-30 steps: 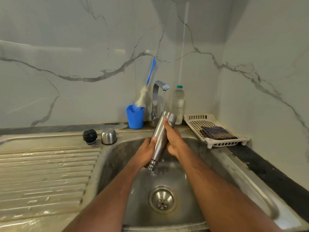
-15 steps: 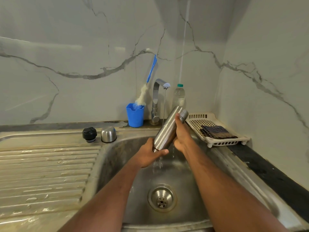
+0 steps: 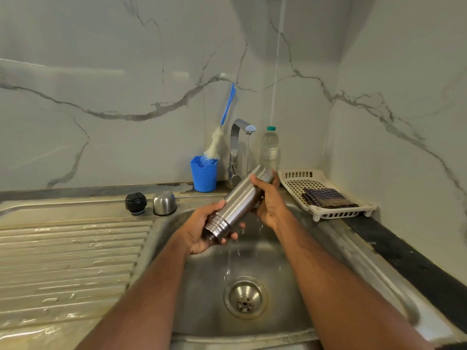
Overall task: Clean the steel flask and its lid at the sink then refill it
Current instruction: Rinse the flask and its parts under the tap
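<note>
The steel flask [image 3: 240, 200] is held tilted over the sink basin [image 3: 255, 256], its threaded open mouth pointing down-left and its base up-right under the tap [image 3: 241, 137]. My left hand [image 3: 202, 231] grips the mouth end. My right hand [image 3: 269, 198] grips the base end. A thin stream of water runs from the tap and drips off the flask into the basin. The black stopper [image 3: 135, 203] and the steel cup lid [image 3: 164, 202] stand side by side on the sink ledge to the left.
A blue cup [image 3: 204, 174] holding a blue-handled bottle brush [image 3: 222, 127] stands left of the tap. A clear plastic bottle [image 3: 269, 147] is behind the flask. A white basket [image 3: 338, 213] with a folded cloth [image 3: 326, 197] sits at the right. The ribbed drainboard [image 3: 68, 261] lies left, the drain [image 3: 245, 296] below.
The flask has swung from nearly upright with its mouth down to a flatter slant, the mouth end rising toward the left. My left hand has shifted onto the threaded mouth.
</note>
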Demonstrator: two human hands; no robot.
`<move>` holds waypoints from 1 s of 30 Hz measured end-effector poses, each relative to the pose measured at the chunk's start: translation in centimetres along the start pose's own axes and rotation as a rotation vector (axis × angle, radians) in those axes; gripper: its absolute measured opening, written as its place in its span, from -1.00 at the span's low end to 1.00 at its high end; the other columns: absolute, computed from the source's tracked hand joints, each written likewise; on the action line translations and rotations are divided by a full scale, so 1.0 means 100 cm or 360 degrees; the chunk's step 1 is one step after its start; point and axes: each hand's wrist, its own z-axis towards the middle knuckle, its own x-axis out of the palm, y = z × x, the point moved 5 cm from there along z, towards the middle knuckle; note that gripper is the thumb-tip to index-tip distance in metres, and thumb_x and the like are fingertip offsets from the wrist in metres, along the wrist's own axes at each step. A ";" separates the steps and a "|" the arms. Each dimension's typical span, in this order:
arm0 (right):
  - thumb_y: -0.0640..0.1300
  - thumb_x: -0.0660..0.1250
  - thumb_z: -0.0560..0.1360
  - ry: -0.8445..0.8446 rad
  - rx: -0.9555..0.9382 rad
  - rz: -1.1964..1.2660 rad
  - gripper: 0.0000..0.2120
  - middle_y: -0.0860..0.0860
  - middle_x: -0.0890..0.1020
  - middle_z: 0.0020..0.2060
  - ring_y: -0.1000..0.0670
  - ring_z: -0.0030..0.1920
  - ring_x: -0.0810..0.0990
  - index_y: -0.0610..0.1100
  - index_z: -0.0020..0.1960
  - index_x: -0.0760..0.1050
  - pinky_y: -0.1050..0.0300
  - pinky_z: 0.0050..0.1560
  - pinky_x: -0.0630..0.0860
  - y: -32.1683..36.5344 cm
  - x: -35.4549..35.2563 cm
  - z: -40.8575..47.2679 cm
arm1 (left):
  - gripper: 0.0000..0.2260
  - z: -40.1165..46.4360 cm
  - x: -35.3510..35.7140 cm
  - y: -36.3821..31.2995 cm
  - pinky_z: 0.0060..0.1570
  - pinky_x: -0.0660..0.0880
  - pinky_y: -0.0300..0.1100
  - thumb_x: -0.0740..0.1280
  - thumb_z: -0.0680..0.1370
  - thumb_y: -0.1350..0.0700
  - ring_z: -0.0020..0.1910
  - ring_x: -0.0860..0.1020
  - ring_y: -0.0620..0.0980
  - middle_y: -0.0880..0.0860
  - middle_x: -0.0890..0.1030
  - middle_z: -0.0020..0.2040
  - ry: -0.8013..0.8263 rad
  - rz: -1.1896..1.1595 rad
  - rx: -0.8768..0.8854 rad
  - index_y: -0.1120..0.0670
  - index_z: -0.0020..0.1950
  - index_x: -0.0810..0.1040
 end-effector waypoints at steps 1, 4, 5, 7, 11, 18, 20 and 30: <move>-0.12 0.51 0.46 -0.0021 -0.0003 -0.0014 -0.36 -0.13 0.54 0.22 -0.22 0.15 0.60 0.24 0.39 0.28 -0.35 0.14 0.58 0.000 -0.001 0.000 | -0.46 0.000 -0.001 -0.002 -0.44 0.57 -0.16 0.28 0.59 -0.11 -0.17 0.64 0.20 0.39 0.59 0.19 -0.0011 -0.0064 0.0037 0.20 0.44 0.40; -0.10 0.54 0.44 -0.0150 -0.0046 0.0003 -0.35 -0.09 0.54 0.19 -0.18 0.11 0.60 0.20 0.39 0.30 -0.36 0.08 0.60 0.003 -0.004 0.000 | -0.38 -0.001 -0.010 -0.013 -0.37 0.64 -0.14 0.26 0.58 -0.22 -0.10 0.67 0.29 0.39 0.61 0.18 -0.0150 -0.0312 0.0292 0.27 0.40 0.45; -0.11 0.57 0.42 -0.0200 -0.0059 0.0031 -0.28 -0.08 0.54 0.17 -0.17 0.09 0.60 0.19 0.43 0.27 -0.33 0.02 0.63 0.003 -0.006 0.000 | -0.36 -0.001 -0.013 -0.018 -0.23 0.67 -0.07 0.26 0.58 -0.24 -0.04 0.67 0.31 0.39 0.61 0.20 -0.0190 -0.0396 0.0395 0.28 0.38 0.46; -0.13 0.62 0.36 -0.0284 -0.0082 0.0061 -0.16 -0.09 0.53 0.18 -0.19 0.07 0.62 0.19 0.47 0.24 -0.24 -0.14 0.68 0.004 -0.010 -0.001 | -0.41 -0.002 -0.017 -0.025 0.03 0.66 0.04 0.30 0.58 -0.16 0.07 0.67 0.29 0.35 0.63 0.21 -0.0238 -0.0481 0.0565 0.29 0.39 0.45; -0.03 0.63 0.34 -0.0352 -0.0043 0.0035 -0.22 -0.14 0.59 0.15 -0.20 0.01 0.65 0.06 0.45 0.34 -0.20 -0.20 0.69 0.002 -0.017 -0.003 | -0.34 0.001 -0.016 -0.023 -0.37 0.58 -0.21 0.52 0.42 0.11 -0.21 0.68 0.06 0.19 0.70 0.01 -0.0565 -0.0165 0.0655 0.26 0.45 0.38; 0.17 0.51 0.43 -0.0044 -0.0077 -0.0811 -0.55 -0.04 0.53 0.22 -0.15 0.15 0.56 0.15 0.29 0.55 -0.21 -0.07 0.68 0.014 -0.028 -0.004 | -0.28 -0.001 -0.034 -0.029 -0.52 0.38 -0.24 0.56 0.36 -0.08 -0.39 0.58 -0.05 0.13 0.61 -0.07 -0.0970 -0.0067 0.0662 0.24 0.38 0.44; 0.21 0.42 0.50 0.0112 -0.0162 -0.1242 -0.66 -0.02 0.59 0.16 -0.09 0.12 0.55 0.09 0.20 0.63 -0.08 0.05 0.61 0.015 -0.027 -0.005 | -0.34 -0.003 -0.040 -0.030 -0.53 0.37 -0.24 0.56 0.40 -0.08 -0.41 0.55 -0.08 0.12 0.61 -0.10 -0.1054 -0.0033 0.0648 0.25 0.35 0.48; 0.18 0.57 0.37 0.0695 -0.0207 -0.1639 -0.18 0.00 0.59 0.22 0.01 0.08 0.66 0.04 0.51 0.30 0.03 0.06 0.63 -0.019 0.006 -0.013 | -0.67 -0.001 -0.007 -0.033 -0.33 0.41 -0.17 0.46 0.50 -0.21 -0.26 0.62 -0.03 0.06 0.71 -0.11 -0.1087 0.0513 0.0525 0.04 0.03 0.63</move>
